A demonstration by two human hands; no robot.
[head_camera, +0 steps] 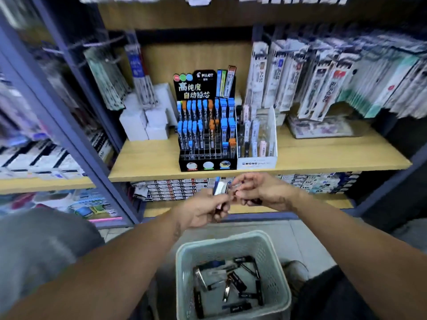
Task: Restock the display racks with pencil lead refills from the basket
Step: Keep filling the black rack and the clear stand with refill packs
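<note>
The wooden shelf [147, 158] in front of you carries a black Pilot lead rack [206, 125], with a white Mono box [257, 161] touching its right side. Below your arms sits the pale green basket [275, 269] holding loose lead refill cases [233, 282]. Your left hand [203, 211] grips a small bunch of refill cases [220, 188]. Your right hand [258, 190] pinches something at its fingertips; blur hides what.

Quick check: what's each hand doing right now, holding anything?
Left hand: grips a small bunch of lead refill cases.
Right hand: fingers curled at the bunch's top; whether it pinches one cannot be told.
</note>
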